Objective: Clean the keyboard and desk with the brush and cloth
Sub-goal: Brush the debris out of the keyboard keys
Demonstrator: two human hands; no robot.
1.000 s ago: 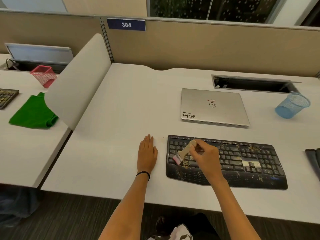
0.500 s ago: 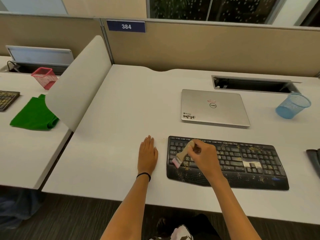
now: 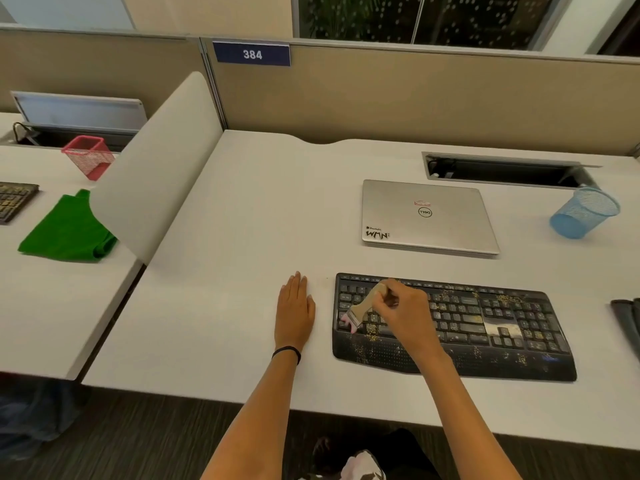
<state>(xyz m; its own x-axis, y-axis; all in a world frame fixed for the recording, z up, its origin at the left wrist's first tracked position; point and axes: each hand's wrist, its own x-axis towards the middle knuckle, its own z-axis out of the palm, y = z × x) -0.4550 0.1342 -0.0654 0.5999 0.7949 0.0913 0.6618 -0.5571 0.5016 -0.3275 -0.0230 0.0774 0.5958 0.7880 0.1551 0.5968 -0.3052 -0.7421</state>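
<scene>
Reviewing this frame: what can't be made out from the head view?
All in the head view:
- Left-side keys of the keyboard: hidden under the right hand and brush.
- Dark object: cut off by the right edge, so it can't be identified.
- Second keyboard: cut off by the left edge.
- Green cloth: right side hidden behind the divider panel.
- Key legends: too small to read.

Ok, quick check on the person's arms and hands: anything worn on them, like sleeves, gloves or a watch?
Both forearms are bare as far as the frame shows, no sleeves. The left hand and right hand have no gloves. The only thing worn is a thin black band around the left wrist; the right wrist carries nothing.
</scene>
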